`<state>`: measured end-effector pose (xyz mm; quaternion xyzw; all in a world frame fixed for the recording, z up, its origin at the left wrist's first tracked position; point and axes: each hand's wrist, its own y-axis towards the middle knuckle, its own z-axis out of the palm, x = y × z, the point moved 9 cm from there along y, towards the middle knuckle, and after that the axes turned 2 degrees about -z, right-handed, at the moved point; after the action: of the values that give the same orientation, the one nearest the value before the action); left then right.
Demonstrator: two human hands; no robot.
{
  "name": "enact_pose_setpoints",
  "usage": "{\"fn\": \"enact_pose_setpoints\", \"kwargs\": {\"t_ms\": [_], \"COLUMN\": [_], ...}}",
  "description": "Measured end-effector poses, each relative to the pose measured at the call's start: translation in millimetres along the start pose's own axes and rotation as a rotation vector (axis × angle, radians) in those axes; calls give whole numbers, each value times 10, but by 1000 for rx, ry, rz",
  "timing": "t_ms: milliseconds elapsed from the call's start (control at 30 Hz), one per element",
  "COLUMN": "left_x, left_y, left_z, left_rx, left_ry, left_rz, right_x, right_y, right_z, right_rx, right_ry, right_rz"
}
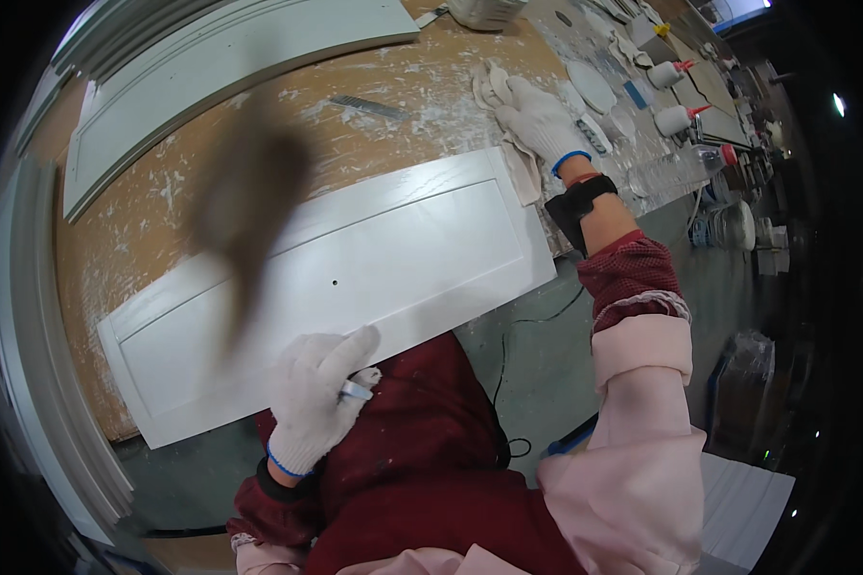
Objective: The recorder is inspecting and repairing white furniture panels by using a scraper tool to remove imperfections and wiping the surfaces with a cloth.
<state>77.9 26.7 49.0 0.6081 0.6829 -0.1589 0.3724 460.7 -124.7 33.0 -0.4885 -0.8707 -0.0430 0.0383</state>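
Observation:
A long white panel (384,251) with a recessed border and one small dark hole lies across the near table edge, above my lap. My left hand (314,388), in a white knit glove, is at the panel's near edge. Its fingers curl around a small pale-blue stick-like piece (357,390), whose full shape is hidden. Beyond the panel's right end, my gloved right hand (539,120) reaches onto the table, its fingers closed at a crumpled beige cloth (489,84). More of this cloth hangs below that hand.
A flat grey blade (367,106) lies on the paint-smeared table (431,81). Another white panel (230,81) rests at the far left. White bottles with red tips (673,120) and a clear plastic bottle (676,171) lie at right. A blurred brown shape (249,192) hides part of the panel.

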Motion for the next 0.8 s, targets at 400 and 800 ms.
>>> {"fn": "enact_pose_setpoints", "kwargs": {"t_ms": [400, 800], "left_x": [-412, -542], "left_y": [343, 403], "left_z": [639, 837], "left_rx": [235, 88], "left_ry": [226, 380], "left_rz": [194, 299], "right_x": [-358, 48], "right_y": [-1720, -1912], "right_z": [-973, -182], "right_rx": [-228, 634], "right_ry": [509, 549], "right_rz": [19, 395]}}
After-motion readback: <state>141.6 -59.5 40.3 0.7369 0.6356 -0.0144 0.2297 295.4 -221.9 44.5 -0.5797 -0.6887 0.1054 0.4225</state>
